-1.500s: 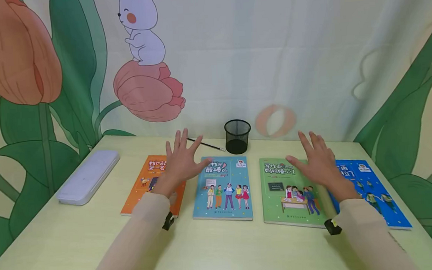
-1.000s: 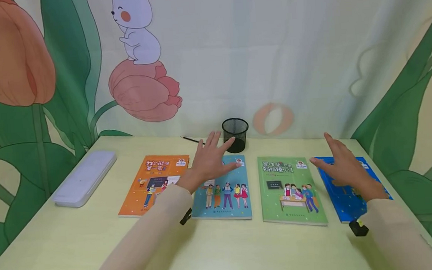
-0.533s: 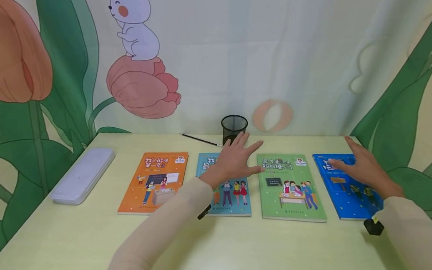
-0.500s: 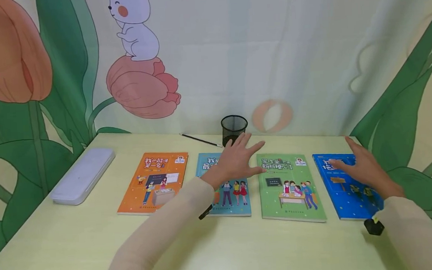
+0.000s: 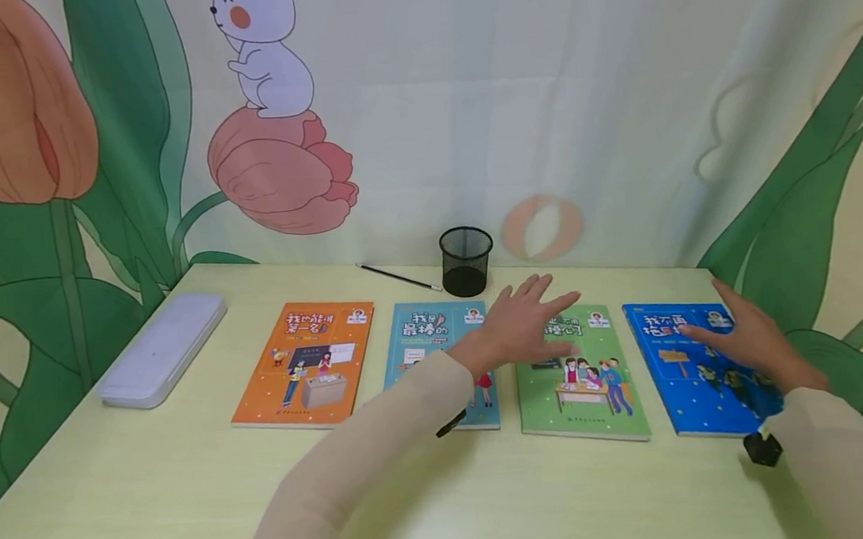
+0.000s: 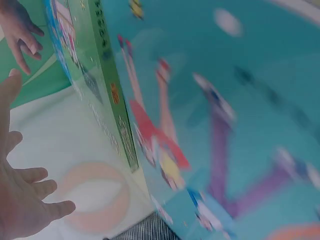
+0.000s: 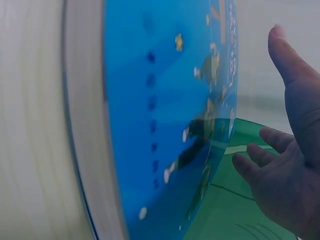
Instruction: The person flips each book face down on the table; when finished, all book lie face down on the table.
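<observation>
My left hand (image 5: 520, 323), fingers spread, hovers over the upper part of the green book (image 5: 584, 413). Its forearm crosses above the teal book (image 5: 424, 328), hiding part of that cover. On the right, my other hand (image 5: 754, 339) is held over the right side of the blue book (image 5: 684, 394), with thumb and fingers apart and nothing between them. In the right wrist view the same hand (image 7: 285, 170) is beside the blue cover. An orange book (image 5: 303, 362) lies leftmost in the row, away from both hands.
A black mesh pen holder (image 5: 466, 263) stands at the back, with a black pencil (image 5: 398, 278) lying to its left. A pale pencil case (image 5: 165, 351) rests near the table's left edge. Behind the table (image 5: 155, 506) hangs a printed curtain (image 5: 408, 154).
My left hand has swept rightward from the orange and teal books to over the green one. My right hand has moved right, from the green book to the blue. The books stay put.
</observation>
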Demonstrator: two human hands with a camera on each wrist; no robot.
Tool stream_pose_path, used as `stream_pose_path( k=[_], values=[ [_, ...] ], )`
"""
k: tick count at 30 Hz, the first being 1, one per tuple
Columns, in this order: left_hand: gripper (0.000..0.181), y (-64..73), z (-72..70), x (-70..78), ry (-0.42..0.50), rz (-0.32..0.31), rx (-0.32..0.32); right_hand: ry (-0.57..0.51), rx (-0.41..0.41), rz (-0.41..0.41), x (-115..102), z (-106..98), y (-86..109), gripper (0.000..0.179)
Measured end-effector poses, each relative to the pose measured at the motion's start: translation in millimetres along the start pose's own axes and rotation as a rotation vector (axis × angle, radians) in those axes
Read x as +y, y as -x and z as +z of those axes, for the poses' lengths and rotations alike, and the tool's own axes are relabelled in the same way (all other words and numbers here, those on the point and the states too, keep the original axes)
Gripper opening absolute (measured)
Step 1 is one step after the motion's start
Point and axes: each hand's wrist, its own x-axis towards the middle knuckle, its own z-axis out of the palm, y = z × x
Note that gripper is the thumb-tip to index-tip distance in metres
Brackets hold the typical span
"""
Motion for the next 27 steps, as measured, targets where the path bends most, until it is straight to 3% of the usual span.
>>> stream_pose_path(
  k=[12,27],
  values=[
    [0.080,-27.5,18.6,37.4,0.040,0.043,-0.066,0.020,-0.093,0.024,15.5,-3.0,-1.5,0.113],
    [0.080,-36.5,28.4,75.1,0.010,0.101,-0.150,-0.067,-0.175,0.123,22.4,-8.8,-14.0,0.127]
  ],
)
